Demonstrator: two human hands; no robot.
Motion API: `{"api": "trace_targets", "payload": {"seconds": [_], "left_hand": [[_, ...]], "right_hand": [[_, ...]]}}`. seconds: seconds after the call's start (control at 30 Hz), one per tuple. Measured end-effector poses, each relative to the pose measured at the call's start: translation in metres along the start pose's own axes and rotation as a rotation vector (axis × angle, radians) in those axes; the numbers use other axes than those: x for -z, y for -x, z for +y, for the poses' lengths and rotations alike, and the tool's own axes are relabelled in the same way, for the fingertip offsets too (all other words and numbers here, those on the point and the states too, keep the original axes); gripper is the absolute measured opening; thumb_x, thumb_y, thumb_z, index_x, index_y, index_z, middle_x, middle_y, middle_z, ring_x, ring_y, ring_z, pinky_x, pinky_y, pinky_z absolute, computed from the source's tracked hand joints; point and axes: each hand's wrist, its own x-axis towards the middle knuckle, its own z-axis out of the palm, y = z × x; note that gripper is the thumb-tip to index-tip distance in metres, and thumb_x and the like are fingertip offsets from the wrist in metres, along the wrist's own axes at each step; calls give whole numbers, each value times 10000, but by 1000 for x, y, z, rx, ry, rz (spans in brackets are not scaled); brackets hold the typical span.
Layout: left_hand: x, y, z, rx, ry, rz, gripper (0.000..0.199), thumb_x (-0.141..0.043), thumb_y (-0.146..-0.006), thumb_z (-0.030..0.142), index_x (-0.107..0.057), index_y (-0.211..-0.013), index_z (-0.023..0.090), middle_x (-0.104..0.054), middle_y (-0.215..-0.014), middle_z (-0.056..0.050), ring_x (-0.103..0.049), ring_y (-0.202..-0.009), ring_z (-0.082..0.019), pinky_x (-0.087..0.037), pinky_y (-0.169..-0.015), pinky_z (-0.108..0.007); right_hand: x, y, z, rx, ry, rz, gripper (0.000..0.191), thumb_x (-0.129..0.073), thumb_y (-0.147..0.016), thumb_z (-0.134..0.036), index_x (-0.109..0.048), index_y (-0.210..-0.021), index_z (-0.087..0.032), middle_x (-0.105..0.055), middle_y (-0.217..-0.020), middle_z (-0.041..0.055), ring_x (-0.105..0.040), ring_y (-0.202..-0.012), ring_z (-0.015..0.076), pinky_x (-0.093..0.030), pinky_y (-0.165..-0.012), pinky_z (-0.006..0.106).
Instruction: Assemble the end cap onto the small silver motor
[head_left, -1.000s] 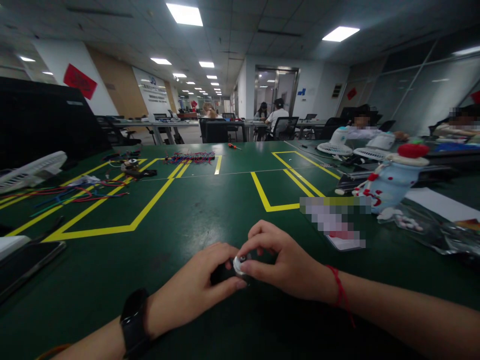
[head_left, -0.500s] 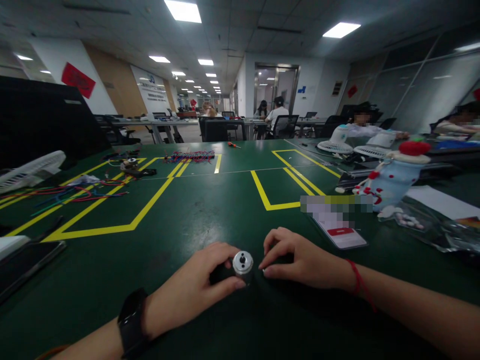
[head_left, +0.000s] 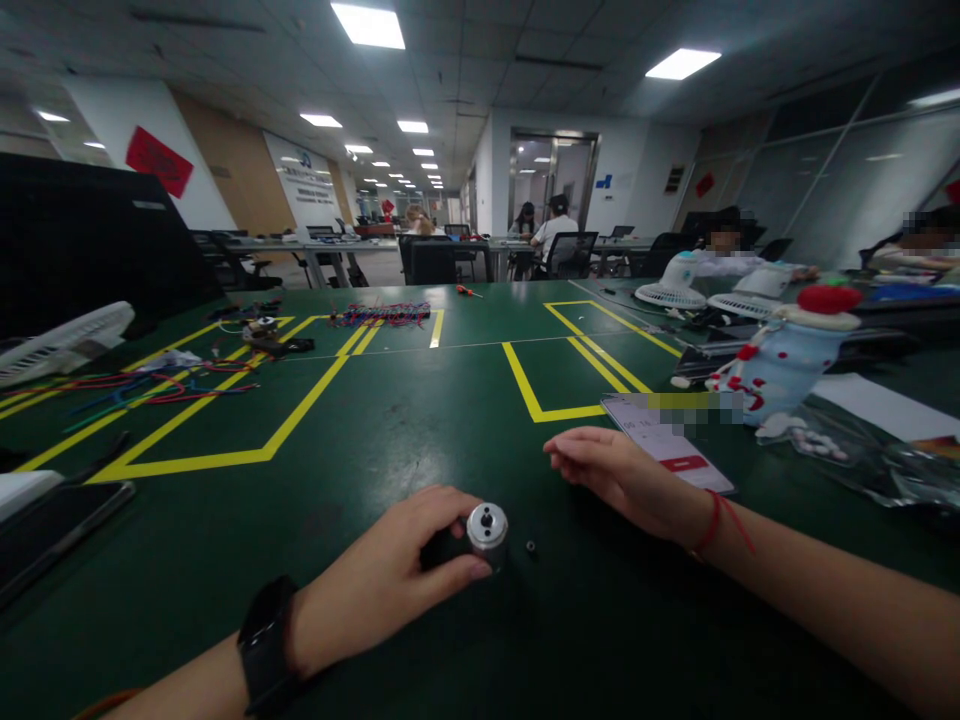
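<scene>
My left hand (head_left: pixel 397 555) is wrapped round a small silver motor (head_left: pixel 487 535), which stands upright on the green table with its shaft and two dark holes facing up. Just right of the motor lies a tiny dark metal part (head_left: pixel 531 547), perhaps a small gear, touched by neither hand. My right hand (head_left: pixel 611 470) is over the table further right, near the lower left edge of a phone (head_left: pixel 694 465). Its fingers are stretched out side by side, and nothing shows in them; the thumb is mostly hidden.
Loose coloured wires (head_left: pixel 172 385) and a bundle of wired parts (head_left: pixel 386 314) lie on the left and far side. A light blue cup (head_left: pixel 791 365), a plastic bag (head_left: pixel 862 460) and white fans (head_left: pixel 671 285) stand right. Black monitor (head_left: pixel 82 240) at left; people sit beyond.
My right hand has let go of the tiny metal part, leaving it on the table, and has moved up and right towards the phone. My left hand and the motor are still.
</scene>
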Motion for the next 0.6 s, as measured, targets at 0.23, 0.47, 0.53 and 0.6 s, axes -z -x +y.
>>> {"api": "trace_targets", "payload": {"seconds": [0.23,0.47,0.53,0.6], "left_hand": [[0,-1,0,-1,-15,1,209,-614,-883,267,-561,-1083,239,-615,-1019,-26,-551,-894,-208,-423,-779,-319],[0,0,1,3,-16,0,203,-621,-879,239,-555,-1070,246,-610,-1007,-8,-552,-893,-195,-417,-783,-304],[0,0,2,0,-16,1,206,-625,-876,238,-556,-1070,246,-610,-1012,-9,-551,-899,-197,-415,-787,-306],[0,0,2,1,-17,1,200,-623,-878,247,-558,-1067,244,-611,-1011,-12,-550,-893,-200,-414,-780,-309]], "right_hand": [[10,-11,7,-38,-226,77,173,-634,-815,-313,-649,-875,-151,-596,-826,24,-545,-707,103,-451,-689,260],[-14,12,0,285,673,-217,189,-718,-728,-290,-682,-876,-177,-597,-953,38,-554,-819,151,-453,-728,298],[-21,16,-1,393,817,-260,163,-729,-712,-247,-695,-862,-194,-582,-1001,41,-550,-897,170,-448,-803,326],[-28,18,-3,438,833,-228,108,-702,-742,-221,-694,-847,-197,-574,-997,40,-552,-919,168,-448,-831,329]]}}
